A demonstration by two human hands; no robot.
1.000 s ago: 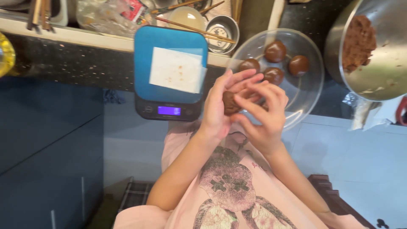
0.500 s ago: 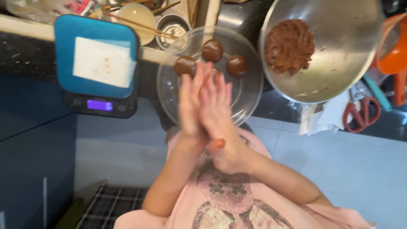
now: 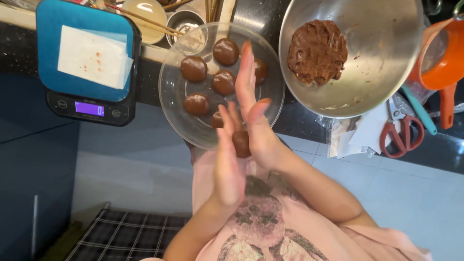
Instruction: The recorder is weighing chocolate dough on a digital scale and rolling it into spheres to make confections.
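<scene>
Head view: a blue kitchen scale (image 3: 89, 58) sits on the counter (image 3: 299, 121) beside a glass bowl (image 3: 176, 96) of brown dough balls. Before it, the left hand (image 3: 228, 162) and right hand (image 3: 256, 116), fingers straight, press a brown dough ball (image 3: 241, 143) between their palms. Rightward stands a steel bowl (image 3: 382, 72) of dough.

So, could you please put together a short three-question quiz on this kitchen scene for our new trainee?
1. True or false: the brown dough ball is pressed between the left hand and the right hand.
2. Where does the unshaped brown dough sit?
A. metal bowl
B. glass bowl
C. blue scale
3. What lies on the scale's platform?

Key:
1. True.
2. A.
3. A white paper sheet with small reddish specks.
</scene>
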